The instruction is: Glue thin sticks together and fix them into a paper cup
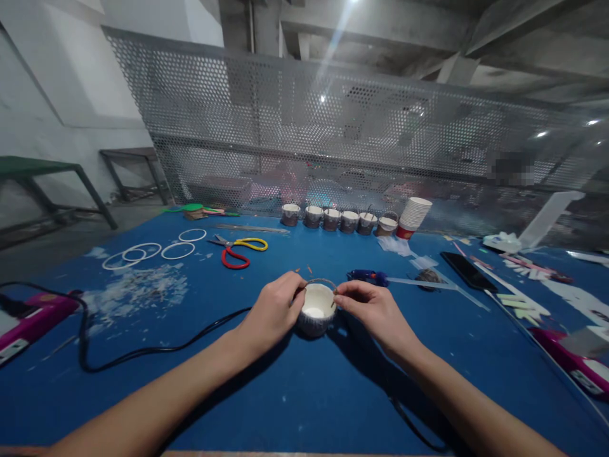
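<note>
A small white-lined paper cup wrapped in dark grey material stands upright on the blue table, between my two hands. A thin loop, like a wire handle, arcs over the far side of its rim. My left hand is closed, thumb and fingers pinching at the left of the rim. My right hand is closed too, its thumb and forefinger pinching a small dark end of the thin handle at the right of the rim. The exact contact under the fingertips is partly hidden.
Behind are several similar wrapped cups and a stack of paper cups. Scissors and white rings lie left; a blue glue gun, twine ball and phone lie right. A black cable crosses the table.
</note>
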Tool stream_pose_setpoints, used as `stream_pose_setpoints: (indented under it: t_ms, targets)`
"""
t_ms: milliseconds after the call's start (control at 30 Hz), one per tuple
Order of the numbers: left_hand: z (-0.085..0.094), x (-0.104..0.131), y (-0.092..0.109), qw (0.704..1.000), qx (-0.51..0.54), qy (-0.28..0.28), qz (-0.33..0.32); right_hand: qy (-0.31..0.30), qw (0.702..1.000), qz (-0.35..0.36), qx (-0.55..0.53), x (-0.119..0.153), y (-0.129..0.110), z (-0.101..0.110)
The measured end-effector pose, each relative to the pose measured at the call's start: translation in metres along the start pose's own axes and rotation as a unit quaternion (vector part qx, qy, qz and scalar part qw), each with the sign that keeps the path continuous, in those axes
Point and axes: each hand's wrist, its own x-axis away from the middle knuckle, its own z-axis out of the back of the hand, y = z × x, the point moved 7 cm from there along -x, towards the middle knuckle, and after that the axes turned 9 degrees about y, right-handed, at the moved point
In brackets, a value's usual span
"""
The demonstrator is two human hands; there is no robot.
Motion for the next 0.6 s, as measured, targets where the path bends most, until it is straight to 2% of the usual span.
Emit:
stream_pose_setpoints:
  t_ms: [233,600]
  targets:
    - [0.000,0.000,0.000,1.000,0.009,-0.004,-0.003,0.016,0.999,0.027,0.039,0.001,0.002,0.000]
    - [0.001,0.000,0.001,1.000,0.010,-0.006,0.005,0.027,0.993,0.081,0.080,0.008,-0.009,-0.001]
